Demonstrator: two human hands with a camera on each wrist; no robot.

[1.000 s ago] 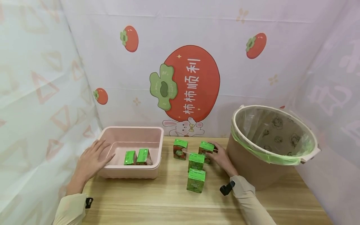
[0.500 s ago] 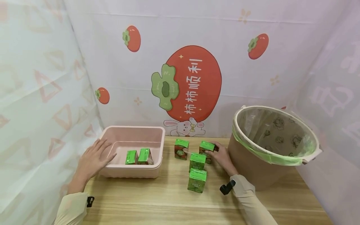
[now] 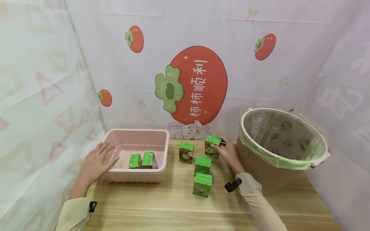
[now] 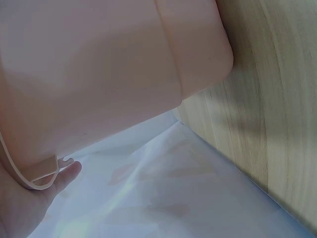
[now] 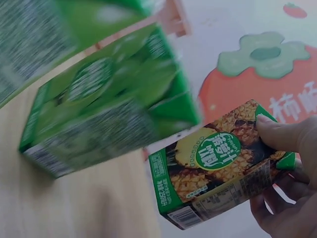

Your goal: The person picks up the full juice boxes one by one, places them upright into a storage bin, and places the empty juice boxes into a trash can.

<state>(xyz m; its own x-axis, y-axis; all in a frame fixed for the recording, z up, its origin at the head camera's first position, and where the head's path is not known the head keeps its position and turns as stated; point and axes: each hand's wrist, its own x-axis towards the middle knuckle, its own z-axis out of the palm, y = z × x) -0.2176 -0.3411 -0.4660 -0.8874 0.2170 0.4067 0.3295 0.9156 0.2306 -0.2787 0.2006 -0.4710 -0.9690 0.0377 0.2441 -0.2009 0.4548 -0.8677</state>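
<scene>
My right hand (image 3: pixel 230 153) pinches a pineapple juice carton (image 5: pixel 210 153) between thumb and fingers. In the head view that carton, its green top facing up, is at the back of the table, left of the large bin. Two green juice cartons (image 3: pixel 202 185) stand in front of it, one before the other; in the right wrist view the nearer green carton (image 5: pixel 109 99) is blurred. Another carton (image 3: pixel 186 153) with a dark reddish front is to its left. My left hand (image 3: pixel 93 165) rests on the left rim of a pink basin (image 3: pixel 138 176), fingers straight.
Two green-topped cartons (image 3: pixel 148 160) sit inside the pink basin. A tall brown bin (image 3: pixel 260 173) with a green-edged clear liner stands on the right. Printed cloth (image 3: pixel 188 32) walls in the wooden table (image 3: pixel 144 205) at the back and sides.
My right hand and its carton have moved up in the head view, toward the back cloth and away from the green cartons. My left hand stays on the basin.
</scene>
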